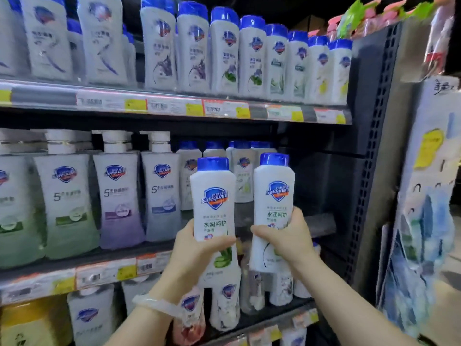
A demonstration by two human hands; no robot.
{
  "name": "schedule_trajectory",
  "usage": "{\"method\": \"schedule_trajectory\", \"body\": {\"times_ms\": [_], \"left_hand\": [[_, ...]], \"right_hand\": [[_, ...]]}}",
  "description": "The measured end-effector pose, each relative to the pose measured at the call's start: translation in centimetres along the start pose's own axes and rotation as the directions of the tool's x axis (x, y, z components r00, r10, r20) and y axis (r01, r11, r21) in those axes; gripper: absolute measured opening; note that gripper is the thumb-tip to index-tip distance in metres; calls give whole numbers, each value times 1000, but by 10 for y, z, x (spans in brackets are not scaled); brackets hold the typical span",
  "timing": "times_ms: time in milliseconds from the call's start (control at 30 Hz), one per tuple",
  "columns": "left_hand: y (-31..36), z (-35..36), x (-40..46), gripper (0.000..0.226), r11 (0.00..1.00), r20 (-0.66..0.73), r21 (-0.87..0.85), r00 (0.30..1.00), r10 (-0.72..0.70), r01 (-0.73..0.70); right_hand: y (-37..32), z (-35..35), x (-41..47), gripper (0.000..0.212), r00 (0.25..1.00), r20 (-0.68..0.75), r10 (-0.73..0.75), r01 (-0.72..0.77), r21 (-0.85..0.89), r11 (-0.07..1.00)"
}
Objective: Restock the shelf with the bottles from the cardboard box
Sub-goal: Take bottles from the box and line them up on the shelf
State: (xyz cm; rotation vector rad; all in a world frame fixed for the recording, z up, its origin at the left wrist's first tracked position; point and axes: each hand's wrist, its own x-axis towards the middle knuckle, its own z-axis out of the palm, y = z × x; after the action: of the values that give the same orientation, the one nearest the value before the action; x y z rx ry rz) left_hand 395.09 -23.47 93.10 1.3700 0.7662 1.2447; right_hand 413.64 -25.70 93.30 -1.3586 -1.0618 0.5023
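I hold two white Safeguard bottles with blue caps upright in front of the middle shelf [316, 222]. My left hand [193, 248] grips the left bottle [214, 196] around its lower half. My right hand [284, 237] grips the right bottle [273, 193] the same way. Both bottles are level with the dark gap at the right end of the middle shelf, where a few same-type bottles [243, 171] stand further back. The cardboard box is out of view.
Larger white-capped bottles [114, 193] fill the left of the middle shelf. The top shelf [174, 103] holds a full row of blue-capped bottles. More bottles stand on the lower shelf [282, 313]. A perforated dark upright [369, 171] and hanging goods [429, 196] bound the right side.
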Motion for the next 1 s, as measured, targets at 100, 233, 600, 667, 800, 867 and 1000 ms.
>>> {"method": "schedule_trajectory", "body": {"times_ms": [100, 233, 600, 667, 800, 867, 1000], "left_hand": [[-3, 12, 17, 49, 1000, -115, 17, 993, 0, 2], [-6, 14, 33, 50, 999, -257, 31, 967, -6, 15], [0, 3, 59, 46, 997, -384, 45, 923, -37, 59], [1, 3, 63, 45, 997, -384, 57, 923, -32, 58], [3, 8, 69, 43, 996, -374, 80, 928, 4, 28], [4, 12, 72, 38, 996, -376, 90, 927, 19, 16], [6, 17, 75, 35, 992, -371, 124, 928, 40, 6]], "right_hand": [[1, -2, 51, 65, 993, 113, -24, 21, 27, 999], [0, 24, 109, 57, 977, 204, -62, 45, 84, 995], [19, 115, 175, 76, 953, 285, -101, 96, 31, 995], [26, 121, 181, 75, 952, 298, -69, 56, 54, 997], [33, 128, 188, 73, 952, 300, -55, 38, 62, 997], [34, 129, 187, 72, 955, 289, -61, 46, 59, 997], [31, 127, 185, 76, 960, 279, -33, 28, 24, 999]]}}
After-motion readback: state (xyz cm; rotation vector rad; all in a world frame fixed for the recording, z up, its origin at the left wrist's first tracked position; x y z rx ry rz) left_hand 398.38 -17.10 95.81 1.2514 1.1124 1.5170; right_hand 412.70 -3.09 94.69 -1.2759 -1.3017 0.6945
